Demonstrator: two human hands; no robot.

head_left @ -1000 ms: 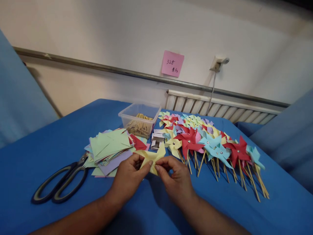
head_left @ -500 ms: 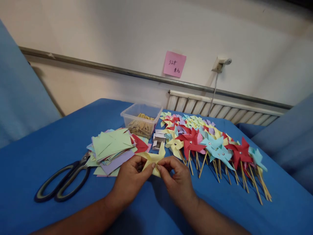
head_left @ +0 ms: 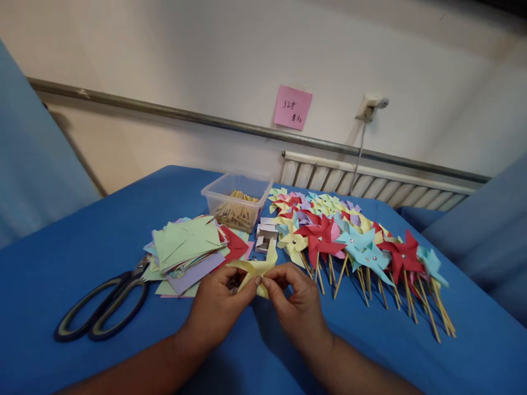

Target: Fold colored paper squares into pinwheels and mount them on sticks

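Between my two hands is a yellow paper pinwheel, its blades curled in toward the middle. My left hand is closed on its left side, thumb pressed near the centre. My right hand pinches at the centre from the right, thumb and forefinger together. Whether a pin sits under the fingertips is hidden. Just behind the pinwheel stands a small open cardboard box. Left of my hands lies a stack of cut coloured paper squares, green on top.
Large dark-handled scissors lie left of the paper. A clear plastic box of wooden sticks stands at the back. Many finished pinwheels on sticks cover the right side of the blue cloth.
Both hands stay almost in place on the yellow pinwheel, with only slight finger movement at its centre. The whole view has shifted slightly.
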